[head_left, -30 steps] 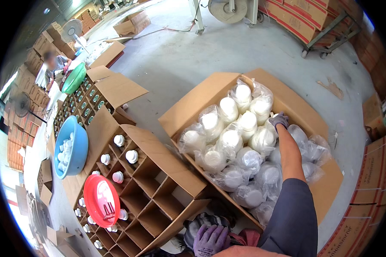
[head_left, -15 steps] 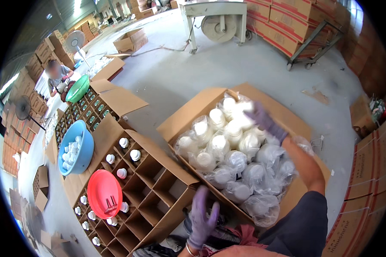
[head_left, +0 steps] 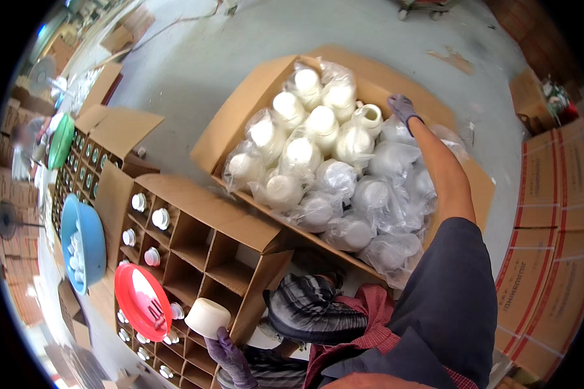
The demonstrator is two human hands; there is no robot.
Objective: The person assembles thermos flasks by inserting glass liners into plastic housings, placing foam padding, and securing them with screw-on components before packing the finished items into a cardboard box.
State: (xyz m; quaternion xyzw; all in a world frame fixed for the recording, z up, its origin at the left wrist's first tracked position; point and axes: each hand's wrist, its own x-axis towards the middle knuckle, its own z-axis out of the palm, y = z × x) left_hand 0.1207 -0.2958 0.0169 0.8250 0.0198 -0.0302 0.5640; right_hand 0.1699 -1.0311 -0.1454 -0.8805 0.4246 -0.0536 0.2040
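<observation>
My gloved left hand (head_left: 230, 358) grips a cream-white rounded container (head_left: 207, 318), tilted over the divided carton (head_left: 243, 227). Several white-capped bottles (head_left: 161, 218) stand in that carton's compartments; others are bare. A red bowl (head_left: 143, 303) holding a few small dark red pieces rests on top at its left. My gloved right hand (head_left: 405, 109) is at the far right inner side of the open carton (head_left: 266, 81), fingers curled; what they hold, if anything, is hidden. White rounded containers (head_left: 321, 124) fill this carton, mostly in clear plastic bags. One unbagged container (head_left: 368, 118) shows its round open mouth.
A blue basin (head_left: 87, 243) of white pieces and a green basin (head_left: 60, 141) sit on cartons to the left, with a person (head_left: 24, 146) beyond. Stacked cartons (head_left: 525, 279) line the right. Another open carton (head_left: 532, 104) holds mixed items.
My left hand has moved left and now holds the white container. My right hand has drawn away from the bagged containers toward the carton's far right side. The view has shifted.
</observation>
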